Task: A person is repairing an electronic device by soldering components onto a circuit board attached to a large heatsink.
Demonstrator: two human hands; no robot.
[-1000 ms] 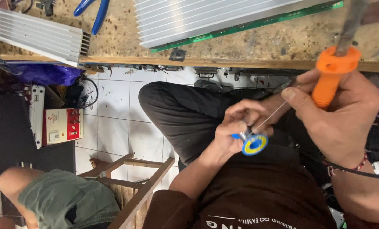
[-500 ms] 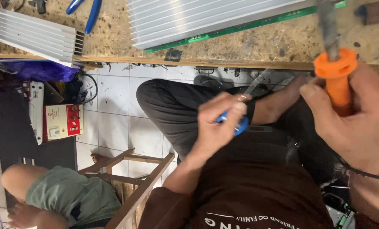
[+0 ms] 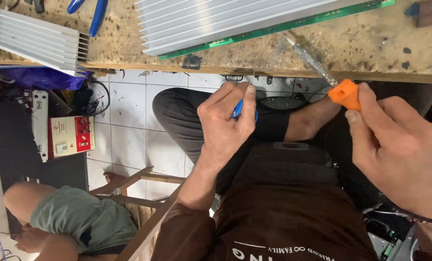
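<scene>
Two hands are up at the edge of the worn wooden counter point(image 3: 380, 43), and this looks like the soldering step being lined up. The right hand point(image 3: 399, 145) has its fingers wrapped around the orange-collared soldering iron point(image 3: 344, 93), whose metal tip slants up over the counter's front edge toward the long green circuit board point(image 3: 274, 30) lying under the ribbed aluminium heat sink point(image 3: 225, 19). The left hand point(image 3: 225, 123), just below the counter edge, pinches a small blue spool of solder wire point(image 3: 238, 109) between closed fingers, and a thin strand rises from it to the edge of the counter. Neither tip nor strand seems to touch the board yet. As I judge it, the next move calls for bringing both to the same joint near the board's edge, steadily, with the wire fed only once the tip is seated. Blue-handled pliers point(image 3: 97, 14) lie on the counter, well left of the board.
</scene>
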